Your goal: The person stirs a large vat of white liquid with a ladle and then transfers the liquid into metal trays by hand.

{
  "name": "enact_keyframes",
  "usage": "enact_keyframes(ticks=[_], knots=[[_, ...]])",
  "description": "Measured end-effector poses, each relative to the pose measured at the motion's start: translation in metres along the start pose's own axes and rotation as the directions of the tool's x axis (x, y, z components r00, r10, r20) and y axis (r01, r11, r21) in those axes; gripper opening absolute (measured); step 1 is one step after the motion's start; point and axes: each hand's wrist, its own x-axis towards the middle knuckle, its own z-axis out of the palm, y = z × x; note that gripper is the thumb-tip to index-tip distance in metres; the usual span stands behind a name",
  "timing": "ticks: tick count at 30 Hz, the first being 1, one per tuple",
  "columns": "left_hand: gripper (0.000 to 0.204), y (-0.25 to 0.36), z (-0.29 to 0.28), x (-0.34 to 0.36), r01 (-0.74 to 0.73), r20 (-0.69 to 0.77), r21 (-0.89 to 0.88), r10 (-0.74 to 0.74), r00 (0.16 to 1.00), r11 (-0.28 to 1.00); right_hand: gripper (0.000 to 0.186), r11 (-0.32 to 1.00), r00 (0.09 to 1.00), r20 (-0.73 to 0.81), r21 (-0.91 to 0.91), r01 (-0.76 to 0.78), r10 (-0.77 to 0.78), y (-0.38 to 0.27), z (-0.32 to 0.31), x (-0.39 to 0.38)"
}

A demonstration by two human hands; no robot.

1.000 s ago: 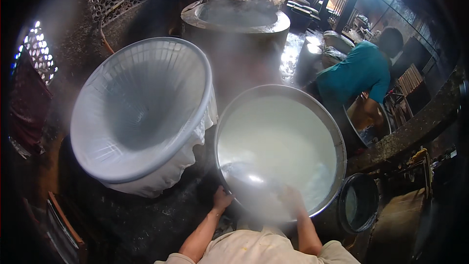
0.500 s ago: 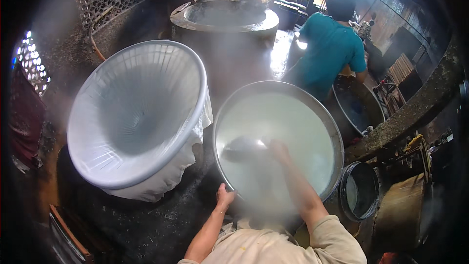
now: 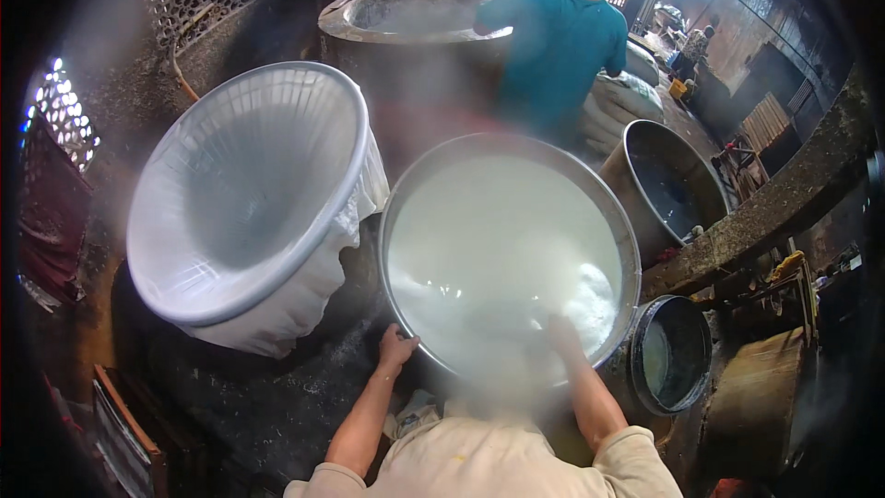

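Note:
A wide round metal vat [image 3: 635, 263] of milky, pale liquid [image 3: 498, 231] stands in front of me. My left hand [image 3: 398, 349] is closed on its near-left rim. Over the liquid's near side, my right hand [image 3: 560, 336] is closed round the end of a metal scoop [image 3: 505, 320]. Steam blurs the scoop, and part of it seems to be under the surface. To the left of the vat, a white cloth [image 3: 249, 194] is stretched over a big tilted hoop and sags into a deep funnel. Its loose edge hangs below the hoop.
A person in a teal shirt [image 3: 564, 60] stands beyond the vat, near a steaming round stone well [image 3: 336, 28]. At right are a metal drum [image 3: 636, 203], a curved ledge [image 3: 774, 221] and a dark bucket [image 3: 641, 373]. A wood-edged frame [image 3: 129, 424] leans at lower left.
My right hand and the scoop have moved nearer to me, and the liquid now ripples. My left hand stays on the rim. The other person has moved left toward the well.

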Motion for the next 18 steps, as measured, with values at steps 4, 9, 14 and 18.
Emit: enact_keyframes(ticks=[4, 9, 14, 18], knots=[[0.064, 0.028, 0.010, -0.020, -0.011, -0.024, -0.002, 0.011, 1.000, 1.000, 0.035, 0.990, 0.986, 0.100, -0.070, -0.125, 0.131, 0.041, -0.039, -0.031], [0.052, 0.072, 0.011, -0.057, -0.036, -0.105, 0.047, 0.040, 0.994, 0.998, 0.040, 0.983, 0.978, 0.148, 0.091, -0.159, 0.145, 0.085, -0.104, -0.053], [0.042, 0.054, 0.018, -0.054, -0.019, -0.202, -0.085, 0.002, 0.979, 0.996, 0.042, 0.999, 0.990, 0.140, 0.051, -0.006, -0.001, 0.104, -0.176, -0.058], [0.044, 0.042, 0.026, -0.045, -0.042, -0.290, 0.022, 0.047, 0.956, 0.999, 0.039, 0.962, 0.968, -0.129, 0.142, 0.233, -0.216, 0.140, -0.206, -0.038]])
